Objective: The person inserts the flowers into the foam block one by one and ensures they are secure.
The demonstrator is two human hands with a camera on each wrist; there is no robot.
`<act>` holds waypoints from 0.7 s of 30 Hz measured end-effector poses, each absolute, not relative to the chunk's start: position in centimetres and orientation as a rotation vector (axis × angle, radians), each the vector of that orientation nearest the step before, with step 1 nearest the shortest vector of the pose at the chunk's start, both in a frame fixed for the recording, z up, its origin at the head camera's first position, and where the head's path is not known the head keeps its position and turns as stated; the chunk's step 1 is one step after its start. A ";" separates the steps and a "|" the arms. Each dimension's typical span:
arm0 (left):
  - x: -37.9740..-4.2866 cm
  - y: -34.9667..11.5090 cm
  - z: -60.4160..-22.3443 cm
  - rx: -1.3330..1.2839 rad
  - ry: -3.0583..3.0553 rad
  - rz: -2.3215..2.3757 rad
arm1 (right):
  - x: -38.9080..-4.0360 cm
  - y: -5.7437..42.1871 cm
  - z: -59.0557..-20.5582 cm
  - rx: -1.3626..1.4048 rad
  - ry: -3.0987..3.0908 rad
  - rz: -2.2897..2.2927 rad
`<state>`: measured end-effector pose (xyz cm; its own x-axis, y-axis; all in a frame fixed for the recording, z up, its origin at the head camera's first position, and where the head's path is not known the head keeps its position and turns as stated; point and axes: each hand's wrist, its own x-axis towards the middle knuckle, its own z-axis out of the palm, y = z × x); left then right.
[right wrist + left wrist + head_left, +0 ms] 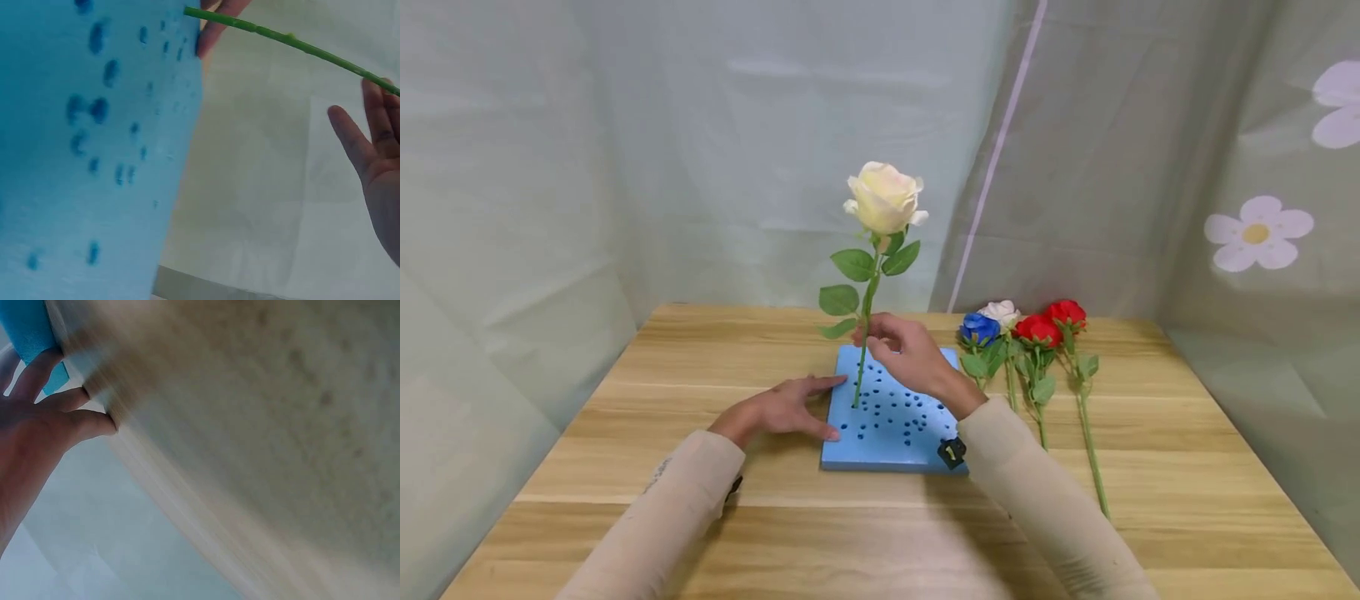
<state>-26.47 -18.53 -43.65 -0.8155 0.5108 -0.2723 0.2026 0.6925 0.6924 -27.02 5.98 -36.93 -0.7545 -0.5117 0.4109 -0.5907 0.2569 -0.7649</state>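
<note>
A white rose (883, 200) with green leaves stands nearly upright, leaning a little right, over a blue board (895, 463) full of small holes. Its stem (294, 42) meets the board at a hole on the left side. My right hand (910, 354) is at mid-stem; in the right wrist view its fingertips are right at the stem while the thumb sits apart from it. My left hand (786, 408) lies at the board's left edge, thumb and forefinger spread and touching it. The left wrist view shows those fingers (40, 375) by the blue edge.
Right of the board several roses lie on the wooden table (760, 533): a blue rose (979, 329), a pale rose (1000, 312) and two red roses (1039, 330), stems toward me. Grey-green cloth (775, 150) hangs behind and at the sides.
</note>
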 end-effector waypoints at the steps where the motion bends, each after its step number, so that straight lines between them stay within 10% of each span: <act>1: -26.4 -18.5 -43.7 0.553 2.454 0.928 | -26.9 6.0 -37.1 1.069 -2.455 1.514; 21: -26.4 -18.4 -43.6 0.554 2.470 0.912 | -26.7 5.5 -39.3 0.988 -2.524 1.433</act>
<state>-26.36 -18.40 -43.62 -0.8193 0.5070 -0.2679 0.2114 0.7013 0.6808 -26.73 5.50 -39.35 -0.7897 -0.4948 0.3627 -0.5651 0.3564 -0.7441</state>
